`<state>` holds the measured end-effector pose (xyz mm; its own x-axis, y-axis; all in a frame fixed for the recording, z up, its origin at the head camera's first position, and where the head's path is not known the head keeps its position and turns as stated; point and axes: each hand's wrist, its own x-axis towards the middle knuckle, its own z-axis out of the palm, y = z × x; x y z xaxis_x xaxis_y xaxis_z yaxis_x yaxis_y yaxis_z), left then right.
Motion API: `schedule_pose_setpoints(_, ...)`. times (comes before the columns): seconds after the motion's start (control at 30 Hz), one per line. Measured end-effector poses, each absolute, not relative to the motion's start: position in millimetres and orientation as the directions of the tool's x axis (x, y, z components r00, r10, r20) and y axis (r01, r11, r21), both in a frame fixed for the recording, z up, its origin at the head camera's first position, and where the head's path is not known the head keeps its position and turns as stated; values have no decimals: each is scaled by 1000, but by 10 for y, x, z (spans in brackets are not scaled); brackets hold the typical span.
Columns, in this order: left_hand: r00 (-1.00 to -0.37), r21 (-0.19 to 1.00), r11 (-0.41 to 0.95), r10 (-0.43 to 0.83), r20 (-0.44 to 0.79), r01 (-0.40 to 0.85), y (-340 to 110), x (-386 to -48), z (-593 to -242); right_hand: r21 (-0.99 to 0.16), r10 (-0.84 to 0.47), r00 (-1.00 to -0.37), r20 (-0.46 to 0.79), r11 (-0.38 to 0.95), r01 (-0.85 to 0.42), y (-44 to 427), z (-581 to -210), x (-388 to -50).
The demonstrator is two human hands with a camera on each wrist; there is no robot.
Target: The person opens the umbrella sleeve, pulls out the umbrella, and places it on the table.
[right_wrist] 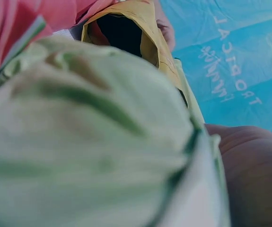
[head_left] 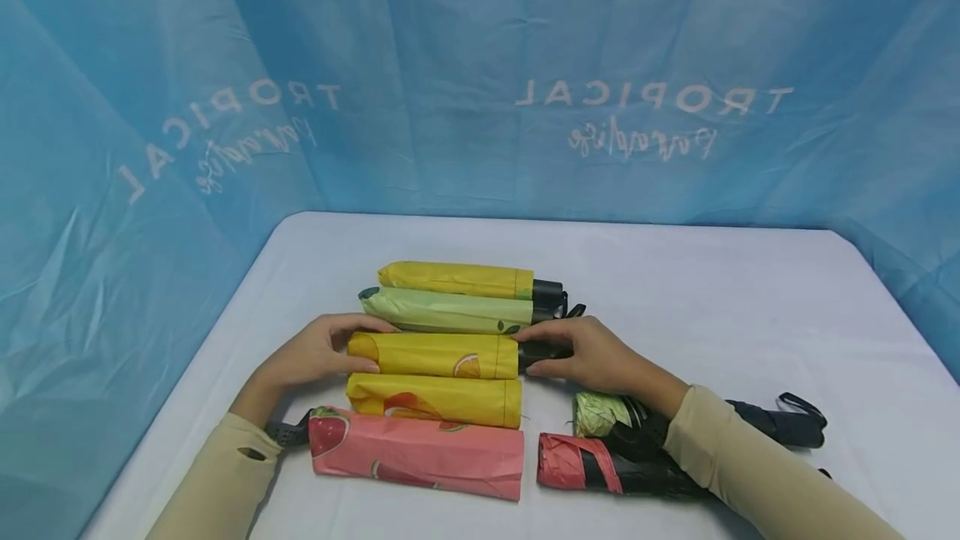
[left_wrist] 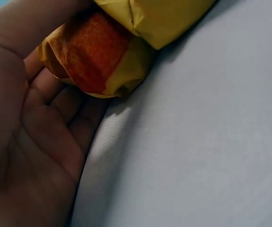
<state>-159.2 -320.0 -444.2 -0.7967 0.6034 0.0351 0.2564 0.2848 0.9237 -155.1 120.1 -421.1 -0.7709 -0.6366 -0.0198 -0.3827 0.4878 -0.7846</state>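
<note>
In the head view a yellow sleeved folding umbrella (head_left: 431, 354) with orange-slice prints lies crosswise on the table. My left hand (head_left: 318, 350) holds its left end between thumb and fingers. At the other end my right hand (head_left: 588, 352) has thumb and fingers around the black handle. Just behind lies a light green sleeved umbrella (head_left: 450, 311), and beyond it another yellow one (head_left: 457, 279). Nearer than the held umbrella are a yellow sleeve (head_left: 442, 401) and a pink sleeve (head_left: 420, 450). The left wrist view shows the yellow end with an orange patch (left_wrist: 95, 52) against my fingers.
Two unsleeved folded umbrellas lie under and beside my right forearm, a green-and-black one (head_left: 600, 413) and a pink-and-black one (head_left: 562, 462). Green cloth (right_wrist: 93, 142) fills most of the right wrist view. Blue printed curtains (head_left: 525, 40) hang around the white table (head_left: 712, 298).
</note>
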Motion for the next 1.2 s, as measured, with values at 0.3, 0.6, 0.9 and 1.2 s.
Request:
schedule_pose_setpoints(0.3, -818, 913, 320, 575, 24, 251, -3176, -1588, -4432, -742, -624, -781, 3, 522, -420, 1241, -4172, -1535)
schedule_pose_setpoints(0.6, -827, 908, 339, 562, 15, 247, -3192, -1574, -4439, -734, -607, -794, -11, 544, -406, 1306, -4165, -1488)
schedule_pose_setpoints(0.9, -823, 915, 321, 568, 20, 244, -3207, -1554, -4444, -746, -615, -789, -18, 533, -398, 1307, -4150, -1483)
schedule_pose_setpoints(1.2, -813, 918, 310, 581, 25, 249, -3183, -1566, -4445, -760, -600, -799, -37, 536, -368, 1358, -4175, -1482)
